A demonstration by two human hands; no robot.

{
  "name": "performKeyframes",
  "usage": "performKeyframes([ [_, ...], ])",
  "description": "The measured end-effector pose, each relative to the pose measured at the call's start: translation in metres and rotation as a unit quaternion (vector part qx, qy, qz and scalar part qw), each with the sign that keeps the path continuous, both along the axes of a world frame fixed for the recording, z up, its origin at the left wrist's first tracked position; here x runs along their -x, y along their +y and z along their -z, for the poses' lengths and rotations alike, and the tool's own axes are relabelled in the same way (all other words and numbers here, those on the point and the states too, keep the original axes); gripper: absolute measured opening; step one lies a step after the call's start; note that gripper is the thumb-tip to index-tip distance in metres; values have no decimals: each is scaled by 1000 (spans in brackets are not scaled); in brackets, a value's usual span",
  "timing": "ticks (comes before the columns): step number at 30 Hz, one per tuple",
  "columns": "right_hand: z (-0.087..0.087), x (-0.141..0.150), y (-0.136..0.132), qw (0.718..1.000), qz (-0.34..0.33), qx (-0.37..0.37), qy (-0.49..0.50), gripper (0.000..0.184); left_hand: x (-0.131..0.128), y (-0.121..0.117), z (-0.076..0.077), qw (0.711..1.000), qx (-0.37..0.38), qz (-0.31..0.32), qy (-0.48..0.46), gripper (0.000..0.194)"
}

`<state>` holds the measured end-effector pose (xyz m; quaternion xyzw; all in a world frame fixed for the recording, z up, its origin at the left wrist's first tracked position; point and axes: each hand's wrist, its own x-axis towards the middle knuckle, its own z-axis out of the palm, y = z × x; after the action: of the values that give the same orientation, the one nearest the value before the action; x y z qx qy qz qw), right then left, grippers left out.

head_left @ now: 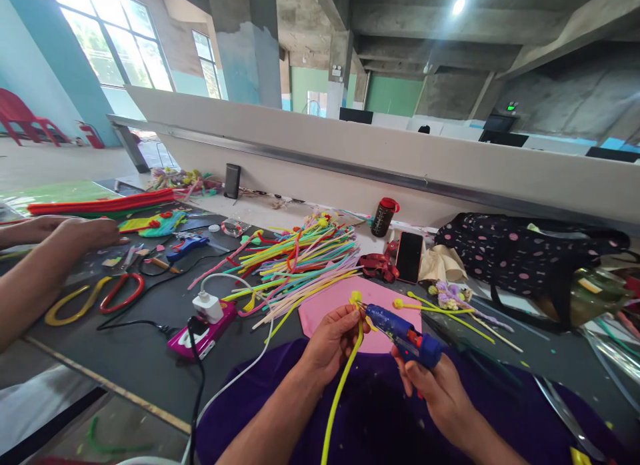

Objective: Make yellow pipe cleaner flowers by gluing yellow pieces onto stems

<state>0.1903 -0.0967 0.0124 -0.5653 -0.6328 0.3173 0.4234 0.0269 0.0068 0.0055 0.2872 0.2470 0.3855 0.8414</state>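
In the middle of the head view, my left hand (330,345) pinches a yellow pipe cleaner (337,392) topped by a small yellow flower-like head (355,297). The long stem hangs down toward my lap. My right hand (440,392) is wrapped round a blue glue gun (400,328), its nozzle pointing left and close to the base of the yellow head; whether it touches, I cannot tell. Beneath both lies a pink sheet (320,308). Yellow pipe-cleaner stems (450,310) lie to the right, one with a round yellow head (399,304).
A heap of coloured pipe cleaners (310,252) lies behind. A magenta power strip (205,335) with cords is at left, beside red-and-yellow-handled scissors (120,293). Another person's hand (95,232) works at far left. A phone (409,257), bottle (384,217) and dark patterned bag (515,252) stand behind.
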Motion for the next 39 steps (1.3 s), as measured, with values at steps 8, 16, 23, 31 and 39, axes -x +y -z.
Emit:
performKeyframes([
  [8,-16,4,-1,1000,-4,-4,15,36,0,-1,0,1000,-7,7,14,18],
  [16,-4,1,2,1000,-2,-5,0,36,1,1,-1,1000,-7,-9,13,17],
  [23,-11,2,1,1000,-9,-4,6,38,1,1,-1,1000,-5,-12,11,18],
  [31,-6,1,3,1000,-11,-2,-11,39,1,1,1,1000,-11,-5,20,17],
  [39,-14,3,2,1000,-10,-3,-2,39,1,1,-1,1000,0,-11,14,19],
])
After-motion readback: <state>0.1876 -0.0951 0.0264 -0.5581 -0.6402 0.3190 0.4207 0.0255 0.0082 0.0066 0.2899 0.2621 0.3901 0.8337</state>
